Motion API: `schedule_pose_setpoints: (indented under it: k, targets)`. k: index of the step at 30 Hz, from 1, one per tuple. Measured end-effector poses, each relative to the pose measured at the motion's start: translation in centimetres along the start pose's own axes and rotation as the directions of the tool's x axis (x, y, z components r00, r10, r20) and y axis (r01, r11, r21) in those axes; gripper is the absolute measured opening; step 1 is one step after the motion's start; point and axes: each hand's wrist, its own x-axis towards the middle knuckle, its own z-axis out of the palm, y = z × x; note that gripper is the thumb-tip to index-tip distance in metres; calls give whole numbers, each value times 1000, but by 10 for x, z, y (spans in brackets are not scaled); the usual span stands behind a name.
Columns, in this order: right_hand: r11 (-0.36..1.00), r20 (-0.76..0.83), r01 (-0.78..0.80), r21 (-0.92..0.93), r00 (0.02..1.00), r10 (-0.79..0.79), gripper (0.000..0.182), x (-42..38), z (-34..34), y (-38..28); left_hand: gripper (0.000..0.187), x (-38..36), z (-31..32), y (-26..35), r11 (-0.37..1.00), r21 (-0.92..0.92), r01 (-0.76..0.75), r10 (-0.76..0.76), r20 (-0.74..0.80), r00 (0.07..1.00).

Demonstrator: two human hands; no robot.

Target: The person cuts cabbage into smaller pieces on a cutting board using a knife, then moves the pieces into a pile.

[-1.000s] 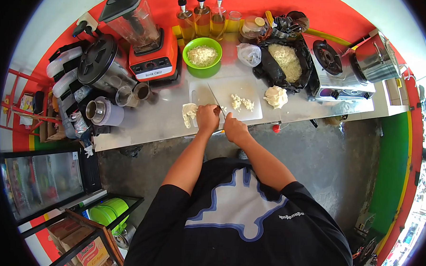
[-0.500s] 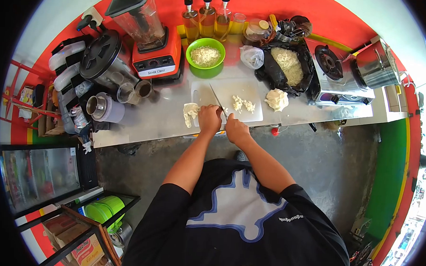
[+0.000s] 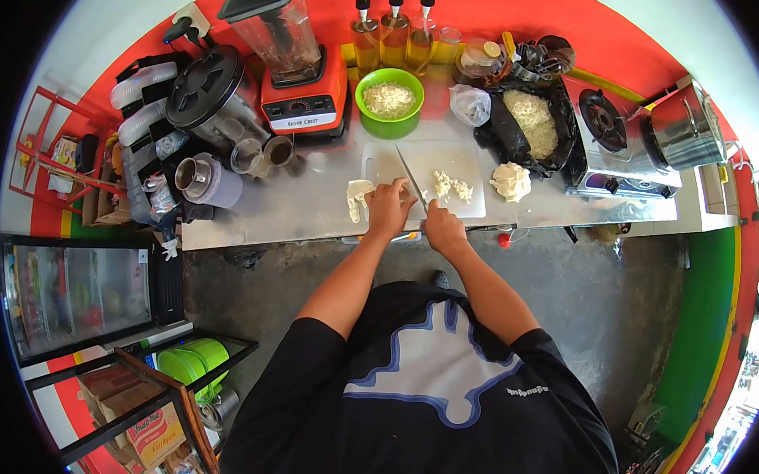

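Note:
My right hand (image 3: 445,230) is wrapped round the handle of a knife (image 3: 410,171), whose blade points away from me across a white cutting board (image 3: 382,163). Beside the blade, my left hand (image 3: 388,209) has its fingers bent down at the board's near edge; whatever lies under them is hidden. Right of the knife sit small chopped cream-white pieces (image 3: 453,186). A larger cream-white food piece (image 3: 357,200) lies at the board's left edge, close to my left hand. A whole cream-white clump (image 3: 511,183) rests on the metal counter just right of the board.
Behind the board stands a green bowl (image 3: 390,126) of pale shreds. A black bag (image 3: 506,139) with more pale food lies back right, beside a gas stove (image 3: 617,171). A red blender (image 3: 304,105), pump bottles (image 3: 394,41) and a steel cup (image 3: 197,176) occupy the back and left.
The view has shifted, so the counter appears further right. My left hand's fingers look a little less tightly curled. The knife stays in my right hand over the board.

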Motion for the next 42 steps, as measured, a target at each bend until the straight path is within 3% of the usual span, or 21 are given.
schedule_pose_setpoints:
  k: [4, 6, 11, 15, 17, 20, 28, 33, 40, 42]
  targets:
    - [991, 101, 95, 90, 989, -104, 25, -5, 7, 14, 35, -6, -12, -11, 998, -25, -57, 56, -37, 998]
    - [988, 117, 110, 111, 985, -123, 28, -2, 13, 24, 29, -11, -13, -18, 993, 63, -98, 100, -40, 994]
    - [977, 34, -13, 212, 999, 6, 29, -4, 12, 45, 19, -8, -8, -24, 989, 69, -130, 129, 15, 992]
    - [982, -55, 50, 184, 998, -41, 27, 2, 16, 64, 15, 1, 2, -12, 990, -45, -133, 131, -46, 990]
    - [937, -6, 121, 327, 992, -126, 26, 6, 15, 68, 13, 4, 6, -6, 987, -71, -142, 140, -23, 990]
    - [916, 108, 75, 394, 986, -127, 32, -2, -9, 51, 10, 5, 10, -6, 977, -64, -202, 204, 26, 979]
    - [936, 12, 216, 279, 974, -228, 29, 1, -1, 29, 7, 2, 9, -6, 951, 33, -307, 305, 34, 952]
    - [995, 10, 101, 21, 995, -102, 22, -5, -6, 19, 6, 2, 8, -3, 971, 23, -238, 237, 50, 970]
    - [994, 105, 104, -25, 989, -101, 20, -8, -13, 24, 9, 15, 13, -5, 997, 14, -77, 74, 137, 988]
    - [994, 114, 106, -38, 988, -101, 19, -10, -16, 22, 11, 14, 14, -4, 993, -103, 55, -42, 123, 991]
